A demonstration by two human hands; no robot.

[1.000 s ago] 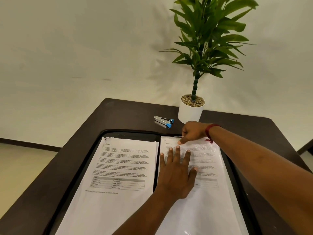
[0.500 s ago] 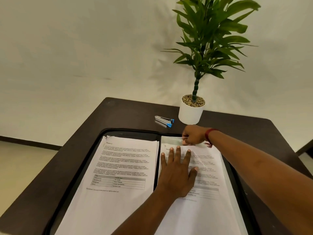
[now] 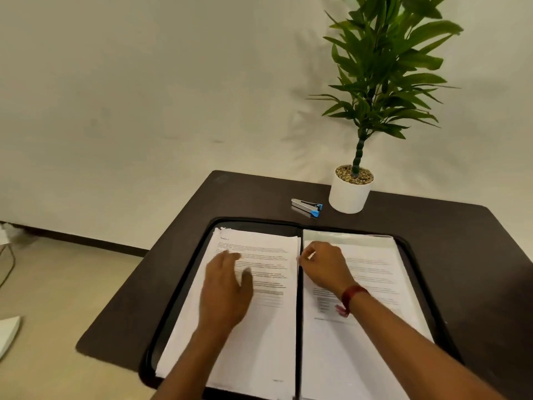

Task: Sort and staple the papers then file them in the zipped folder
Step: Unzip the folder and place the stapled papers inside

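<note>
**Papers sorted inside open folder**

On the dark table (image 3: 432, 226), the zipped folder (image 3: 259, 225) lies open, a paper stack (image 3: 268, 327) on its left half and sleeved sheets (image 3: 375, 269) on its right. The left hand (image 3: 227, 293) spreads loose-fingered over the stack, likely steadying it. The right hand (image 3: 324, 267) curls at its inner edge, apparently pinching top sheets. The stapler (image 3: 307, 207) waits behind.

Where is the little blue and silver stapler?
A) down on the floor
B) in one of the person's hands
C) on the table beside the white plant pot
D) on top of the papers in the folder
C: the stapler lies on the dark table, just left of the white plant pot and beyond the far edge of the open folder.
</note>
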